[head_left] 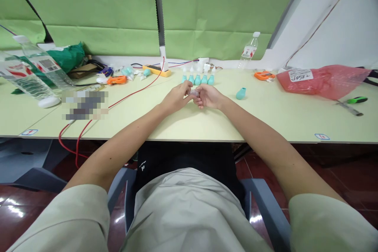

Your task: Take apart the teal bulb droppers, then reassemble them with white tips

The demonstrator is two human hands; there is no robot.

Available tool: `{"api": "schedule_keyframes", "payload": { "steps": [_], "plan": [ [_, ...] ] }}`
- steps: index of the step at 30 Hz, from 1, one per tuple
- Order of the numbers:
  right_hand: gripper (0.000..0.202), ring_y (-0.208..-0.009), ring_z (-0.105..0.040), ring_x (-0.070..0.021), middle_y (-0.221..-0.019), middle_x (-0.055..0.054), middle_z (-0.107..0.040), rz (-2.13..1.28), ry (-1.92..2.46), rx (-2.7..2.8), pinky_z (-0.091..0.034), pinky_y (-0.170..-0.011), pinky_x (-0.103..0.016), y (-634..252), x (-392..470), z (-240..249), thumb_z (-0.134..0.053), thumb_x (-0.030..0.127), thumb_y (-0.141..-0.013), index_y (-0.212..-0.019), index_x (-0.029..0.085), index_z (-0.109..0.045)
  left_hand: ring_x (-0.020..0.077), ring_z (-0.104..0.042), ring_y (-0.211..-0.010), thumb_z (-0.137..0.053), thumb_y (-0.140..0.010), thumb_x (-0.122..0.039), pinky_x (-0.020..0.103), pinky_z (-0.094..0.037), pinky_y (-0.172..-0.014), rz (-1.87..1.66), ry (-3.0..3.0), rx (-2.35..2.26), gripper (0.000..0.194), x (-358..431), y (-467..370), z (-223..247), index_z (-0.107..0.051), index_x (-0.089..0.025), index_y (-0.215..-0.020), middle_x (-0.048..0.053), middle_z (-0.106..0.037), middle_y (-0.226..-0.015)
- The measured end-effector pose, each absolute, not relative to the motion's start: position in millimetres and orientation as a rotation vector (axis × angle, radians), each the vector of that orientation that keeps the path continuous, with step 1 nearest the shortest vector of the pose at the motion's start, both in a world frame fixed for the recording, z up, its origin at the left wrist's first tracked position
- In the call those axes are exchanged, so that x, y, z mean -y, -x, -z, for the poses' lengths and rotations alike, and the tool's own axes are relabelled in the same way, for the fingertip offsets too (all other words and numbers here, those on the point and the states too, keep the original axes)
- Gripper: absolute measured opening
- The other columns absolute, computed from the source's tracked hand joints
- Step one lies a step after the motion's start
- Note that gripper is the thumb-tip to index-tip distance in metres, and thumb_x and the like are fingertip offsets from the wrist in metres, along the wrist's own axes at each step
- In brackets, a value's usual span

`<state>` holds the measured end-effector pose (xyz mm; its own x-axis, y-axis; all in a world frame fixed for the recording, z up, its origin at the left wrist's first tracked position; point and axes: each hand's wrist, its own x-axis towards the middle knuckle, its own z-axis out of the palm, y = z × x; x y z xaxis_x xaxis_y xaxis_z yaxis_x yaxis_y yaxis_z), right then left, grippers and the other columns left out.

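Observation:
Over the table, my left hand (176, 97) and my right hand (209, 96) meet, fingers closed around a small clear, whitish piece (194, 92). Its exact kind is hard to make out, as fingertips cover part of it. Just behind the hands stands a row of several teal rubber bulbs with white tips (197, 79), upright and close together. To the right of my right hand, a single teal bulb (241, 93) without a white tip rests on the table, its open neck upward.
Orange tools (116, 80) and a yellow multimeter (157, 71) lie at the back left. Large plastic bottles (29, 75) lean at far left. A red cable (130, 95) crosses the table (141, 126). On the right are a red bag (319, 82), a green-handled tool (357, 100) and an upright bottle (249, 51).

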<state>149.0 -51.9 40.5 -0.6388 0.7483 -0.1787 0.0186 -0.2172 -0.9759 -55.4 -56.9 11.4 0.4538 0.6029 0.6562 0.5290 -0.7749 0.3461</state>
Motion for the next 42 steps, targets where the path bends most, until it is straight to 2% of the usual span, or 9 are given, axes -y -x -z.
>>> {"api": "schedule_keyframes", "payload": {
  "steps": [3, 7, 16, 23, 29, 32, 35, 38, 42],
  "plan": [
    [0.020, -0.051, -0.037, -0.0160, -0.060, 0.000, -0.040, -1.922, 0.952, 1.538, -0.044, -0.044, -0.026, -150, 52, -42, -0.047, 0.037, -0.089, -0.076, 0.022, -0.049, 0.0176, -0.066, -0.087, -0.070, -0.095, -0.027, 0.031, -0.052, -0.081, -1.223, -2.639, -1.020, 0.031, 56, 55, -11, -0.053, -0.022, -0.120, 0.003, -0.067, -0.095],
    [0.012, -0.052, -0.035, -0.0150, -0.061, 0.002, -0.036, -1.838, 1.007, 1.564, -0.043, -0.043, -0.025, -147, 55, -42, -0.051, 0.029, -0.084, -0.075, 0.023, -0.047, 0.0192, -0.068, -0.091, -0.069, -0.096, -0.028, 0.032, -0.053, -0.084, -1.200, -2.708, -0.993, 0.030, 56, 54, -10, -0.054, -0.021, -0.121, 0.005, -0.069, -0.100],
    [0.009, -0.049, -0.029, -0.0125, -0.057, 0.004, -0.032, -1.499, 1.091, 1.698, -0.038, -0.040, -0.022, -138, 54, -34, -0.058, 0.028, -0.081, -0.076, 0.021, -0.054, 0.0227, -0.070, -0.097, -0.065, -0.098, -0.029, 0.036, -0.054, -0.086, -1.105, -2.770, -1.015, 0.024, 57, 55, -8, -0.055, -0.021, -0.119, 0.009, -0.071, -0.105],
    [0.022, -0.051, -0.039, -0.0176, -0.059, 0.000, -0.040, -1.872, 0.981, 1.605, -0.046, -0.046, -0.028, -150, 50, -37, -0.045, 0.041, -0.088, -0.076, 0.023, -0.048, 0.0173, -0.066, -0.085, -0.062, -0.099, -0.031, 0.031, -0.052, -0.080, -1.174, -2.611, -1.027, 0.026, 61, 54, -14, -0.055, -0.022, -0.122, 0.004, -0.069, -0.097],
    [0.021, -0.052, -0.042, -0.0189, -0.057, -0.001, -0.043, -1.835, 0.991, 1.597, -0.047, -0.050, -0.030, -150, 48, -39, -0.046, 0.040, -0.086, -0.079, 0.022, -0.053, 0.0174, -0.064, -0.085, -0.060, -0.100, -0.030, 0.031, -0.051, -0.082, -1.186, -2.639, -0.991, 0.020, 60, 56, -15, -0.060, -0.022, -0.119, 0.005, -0.071, -0.099],
    [0.021, -0.050, -0.042, -0.0181, -0.057, 0.000, -0.044, -1.565, 1.056, 1.585, -0.046, -0.050, -0.030, -157, 39, -39, -0.047, 0.039, -0.084, -0.078, 0.021, -0.057, 0.0202, -0.065, -0.090, -0.057, -0.102, -0.029, 0.035, -0.051, -0.085, -1.212, -2.687, -0.969, 0.013, 58, 56, -15, -0.064, -0.022, -0.110, 0.008, -0.072, -0.101],
    [0.019, -0.050, -0.043, -0.0171, -0.056, 0.000, -0.045, -1.021, 1.205, 1.592, -0.043, -0.051, -0.030, -173, 26, -38, -0.050, 0.034, -0.084, -0.074, 0.021, -0.061, 0.0214, -0.065, -0.092, -0.058, -0.101, -0.027, 0.037, -0.052, -0.087, -1.257, -2.668, -0.982, 0.011, 56, 56, -15, -0.065, -0.021, -0.107, 0.009, -0.072, -0.101],
    [0.017, -0.057, -0.049, -0.0168, -0.061, -0.001, -0.053, -0.599, 1.355, 1.713, -0.045, -0.060, -0.030, -189, 17, -33, -0.055, 0.025, -0.083, -0.076, 0.018, -0.068, 0.0208, -0.065, -0.092, -0.060, -0.100, -0.025, 0.037, -0.052, -0.088, -1.279, -2.642, -1.005, 0.013, 53, 56, -15, -0.066, -0.021, -0.111, 0.009, -0.072, -0.103],
    [0.020, -0.073, -0.058, -0.0168, -0.079, -0.003, -0.068, -0.463, 1.365, 2.064, -0.046, -0.072, -0.029, -196, 13, -24, -0.062, 0.017, -0.082, -0.097, 0.015, -0.076, 0.0218, -0.064, -0.096, -0.060, -0.099, -0.026, 0.038, -0.052, -0.092, -1.245, -2.723, -0.948, 0.020, 52, 60, -16, -0.069, -0.021, -0.117, 0.009, -0.068, -0.105]
  ]
}}
